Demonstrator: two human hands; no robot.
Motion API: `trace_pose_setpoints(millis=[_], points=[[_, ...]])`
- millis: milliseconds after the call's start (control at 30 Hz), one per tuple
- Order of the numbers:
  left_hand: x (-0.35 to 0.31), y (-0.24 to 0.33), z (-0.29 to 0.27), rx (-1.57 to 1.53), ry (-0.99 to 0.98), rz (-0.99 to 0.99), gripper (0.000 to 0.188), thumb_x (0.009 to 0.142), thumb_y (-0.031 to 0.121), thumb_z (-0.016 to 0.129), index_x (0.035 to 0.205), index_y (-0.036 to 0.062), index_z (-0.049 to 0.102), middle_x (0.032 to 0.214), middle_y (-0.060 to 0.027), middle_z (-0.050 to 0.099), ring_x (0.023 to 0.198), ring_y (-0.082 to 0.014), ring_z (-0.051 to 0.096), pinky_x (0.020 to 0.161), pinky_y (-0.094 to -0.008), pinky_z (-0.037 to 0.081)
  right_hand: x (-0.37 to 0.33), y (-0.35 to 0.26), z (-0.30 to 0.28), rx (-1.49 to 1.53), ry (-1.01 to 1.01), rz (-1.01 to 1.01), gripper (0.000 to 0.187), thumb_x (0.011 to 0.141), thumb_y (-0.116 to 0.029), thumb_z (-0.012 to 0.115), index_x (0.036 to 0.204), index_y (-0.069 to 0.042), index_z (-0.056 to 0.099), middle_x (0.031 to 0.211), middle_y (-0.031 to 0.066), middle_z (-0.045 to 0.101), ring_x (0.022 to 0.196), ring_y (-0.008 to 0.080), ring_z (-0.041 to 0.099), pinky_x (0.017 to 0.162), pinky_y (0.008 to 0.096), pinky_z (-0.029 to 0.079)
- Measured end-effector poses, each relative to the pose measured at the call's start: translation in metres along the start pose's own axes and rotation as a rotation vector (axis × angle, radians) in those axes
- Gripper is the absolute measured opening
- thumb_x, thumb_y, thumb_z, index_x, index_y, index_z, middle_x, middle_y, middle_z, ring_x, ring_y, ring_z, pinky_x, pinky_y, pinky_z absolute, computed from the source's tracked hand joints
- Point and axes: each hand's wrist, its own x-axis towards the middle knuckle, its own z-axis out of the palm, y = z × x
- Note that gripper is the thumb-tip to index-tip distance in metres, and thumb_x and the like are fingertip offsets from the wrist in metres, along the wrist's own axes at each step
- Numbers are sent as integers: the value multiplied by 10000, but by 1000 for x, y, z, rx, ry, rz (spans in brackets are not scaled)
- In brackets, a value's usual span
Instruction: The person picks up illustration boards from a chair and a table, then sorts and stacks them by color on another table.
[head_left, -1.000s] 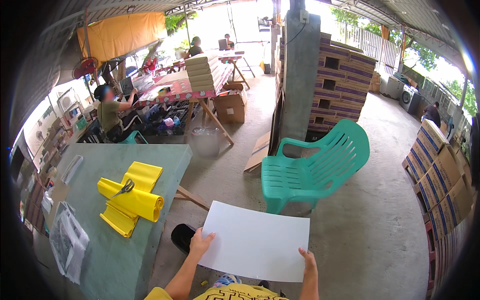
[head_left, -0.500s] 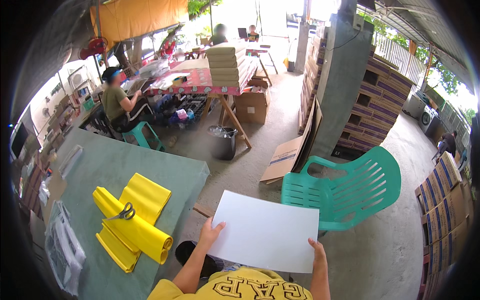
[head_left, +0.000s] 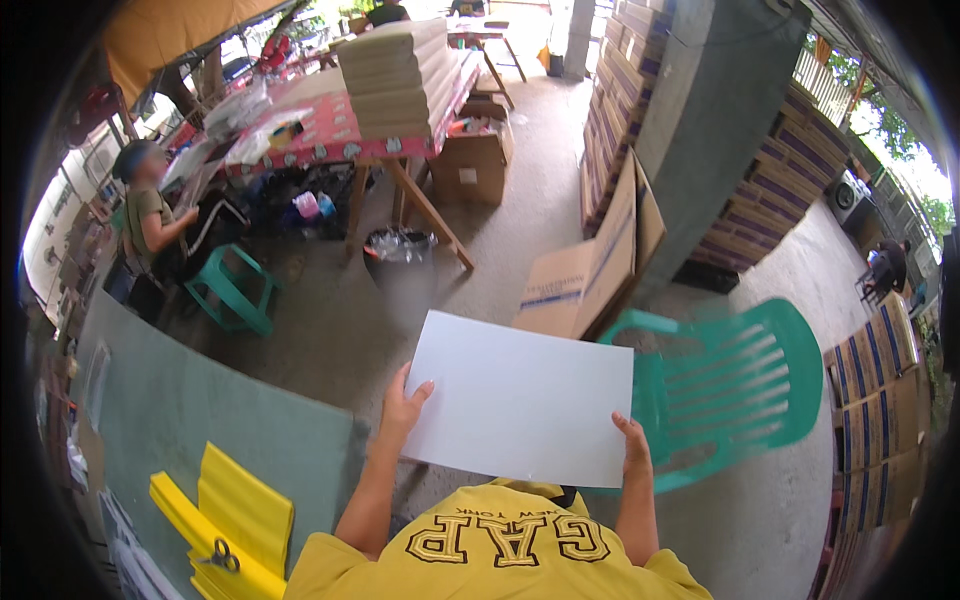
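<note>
White sheet (head_left: 520,398), green chair (head_left: 735,385), yellow folded paper (head_left: 240,515) — grey-green table (head_left: 190,420), red patterned tablecloth (head_left: 330,130).

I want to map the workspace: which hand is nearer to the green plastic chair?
Right. The right hand grips the white sheet just beside the green plastic chair; the left hand holds its far edge.

grey-green table (head_left: 200,420) carries yellow folded sheets (head_left: 240,510) and scissors (head_left: 222,558).

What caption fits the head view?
Left hand and right hand hold a white sheet before a green chair.
</note>
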Motion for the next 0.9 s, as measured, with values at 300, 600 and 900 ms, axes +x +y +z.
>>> trace_pose_setpoints(millis=[300,600,900], points=[[176,21,-33,-267,223,-215,364,837,236,548,1081,-32,514,966,-66,574,878,-121,506,781,-258,404,197,-124,160,-104,-314,-99,501,776,-292,615,1130,37,486,1049,100,551,960,183,517,839,306,397],[428,12,10,-343,220,-181,249,839,219,546,949,-4,554,816,17,540,744,-61,444,688,-211,378,417,-194,248,-78,-274,-93,515,879,-416,429,1131,29,493,1088,102,542,951,178,524,792,287,431],[706,111,159,-230,-242,28,379,857,280,507,1115,4,530,950,-74,617,858,-126,551,764,-251,430,536,-274,227,373,23,-169,478,913,-408,290,1171,-36,444,1116,121,525,995,259,523,833,383,455]])
